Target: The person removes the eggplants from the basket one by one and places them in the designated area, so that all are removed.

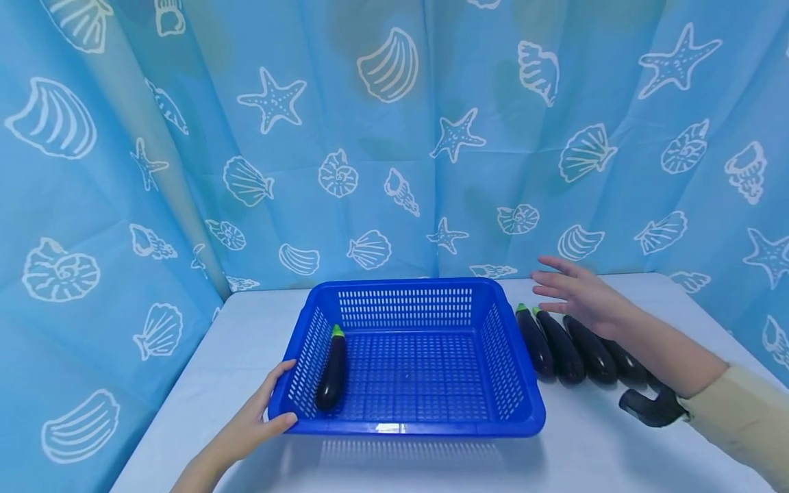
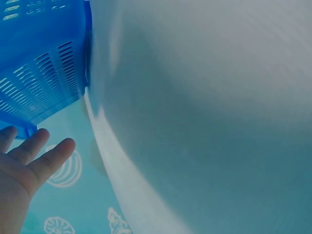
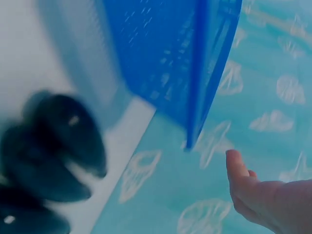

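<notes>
A blue plastic basket [image 1: 407, 428] stands on the table with one dark eggplant [image 1: 333, 370] lying along its left side, green stem end pointing away. My left hand [image 1: 255, 418] rests at the basket's front left corner, thumb by the front rim. In the left wrist view its fingers [image 2: 48, 158] look straight and spread. To the right of the basket, several eggplants [image 1: 559, 346] lie side by side on the table. Above them hovers my right hand [image 1: 582, 298], fingers extended and holding nothing. It partly covers the rightmost eggplants.
The white table [image 1: 240, 329] extends around the basket. A blue curtain [image 1: 382, 137] with white shell and starfish prints hangs behind it and along both sides. A black strap-like piece [image 1: 650, 409] sits at my right wrist.
</notes>
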The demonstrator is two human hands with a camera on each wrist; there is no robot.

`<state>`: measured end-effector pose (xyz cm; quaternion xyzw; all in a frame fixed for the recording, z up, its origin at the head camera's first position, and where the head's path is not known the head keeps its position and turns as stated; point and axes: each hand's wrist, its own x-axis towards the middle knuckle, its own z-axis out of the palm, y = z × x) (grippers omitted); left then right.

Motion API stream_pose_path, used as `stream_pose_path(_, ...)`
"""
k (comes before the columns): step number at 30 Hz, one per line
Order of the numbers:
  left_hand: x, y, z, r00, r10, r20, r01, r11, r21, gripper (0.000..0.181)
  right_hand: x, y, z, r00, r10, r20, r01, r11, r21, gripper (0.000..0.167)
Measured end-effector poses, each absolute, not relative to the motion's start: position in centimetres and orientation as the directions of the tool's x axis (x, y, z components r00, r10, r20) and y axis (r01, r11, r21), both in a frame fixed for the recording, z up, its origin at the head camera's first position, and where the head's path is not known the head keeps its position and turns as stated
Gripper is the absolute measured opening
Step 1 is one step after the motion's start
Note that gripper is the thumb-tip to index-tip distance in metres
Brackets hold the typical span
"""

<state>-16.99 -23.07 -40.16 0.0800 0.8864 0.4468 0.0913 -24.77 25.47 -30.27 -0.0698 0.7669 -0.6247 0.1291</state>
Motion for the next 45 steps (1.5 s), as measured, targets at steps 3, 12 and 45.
stream_pose_path(3, -17.0, -23.0, -40.0, -0.971, 0.223, -0.09, 0.063, 0.596, 0.801, 0.079, -24.5, 23.0, -29.5, -0.942, -0.312, -0.12, 0.06, 0.195, -0.979, 0.077)
stream_pose_path(12, -17.0, -23.0, -39.9, -0.971, 0.225, -0.08, 0.07, 0.588, 0.806, 0.078, -24.7, 16.4, -29.1, -0.899, -0.391, -0.196, 0.133, 0.183, -0.974, 0.08)
stream_pose_path(45, -17.0, -23.0, -40.4, -0.969, 0.236, -0.076, 0.076, 0.577, 0.813, 0.078, -25.5, 2.6, -34.3, -0.829, -0.454, -0.327, 0.227, 0.261, -0.938, 0.069)
